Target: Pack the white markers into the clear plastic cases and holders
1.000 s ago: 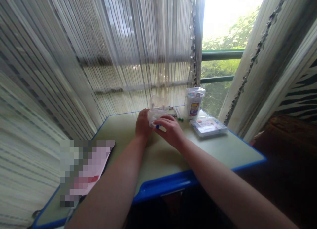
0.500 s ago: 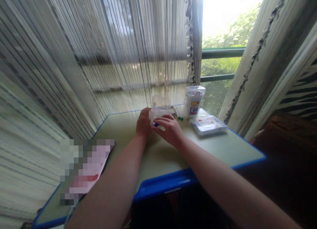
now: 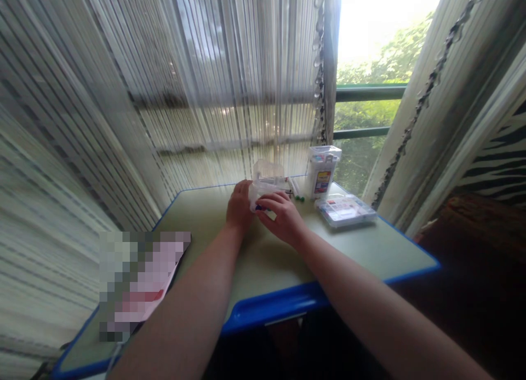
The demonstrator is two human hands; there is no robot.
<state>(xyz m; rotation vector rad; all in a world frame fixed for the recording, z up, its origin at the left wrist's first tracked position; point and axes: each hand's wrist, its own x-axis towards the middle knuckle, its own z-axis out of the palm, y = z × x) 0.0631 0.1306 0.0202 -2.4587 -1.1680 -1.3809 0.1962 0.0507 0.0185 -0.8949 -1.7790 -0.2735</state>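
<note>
A clear plastic case with its lid raised stands near the far edge of the table. My left hand is closed around the left side of this case. My right hand is at the case's front, its fingers pinched on a white marker with a blue end. Most of the marker is hidden by the fingers. Just right of the case, green-capped markers lie on the table, their white barrels pointing away.
The pale table has a blue rim. At the back right stands a tall clear container with a label, and before it lies a flat clear box. A pixelated pink item lies left of my forearm. String curtains hang behind.
The view has shifted slightly. Both hands stay almost where they were, with the blue end of the marker a little lower under my right fingers.
</note>
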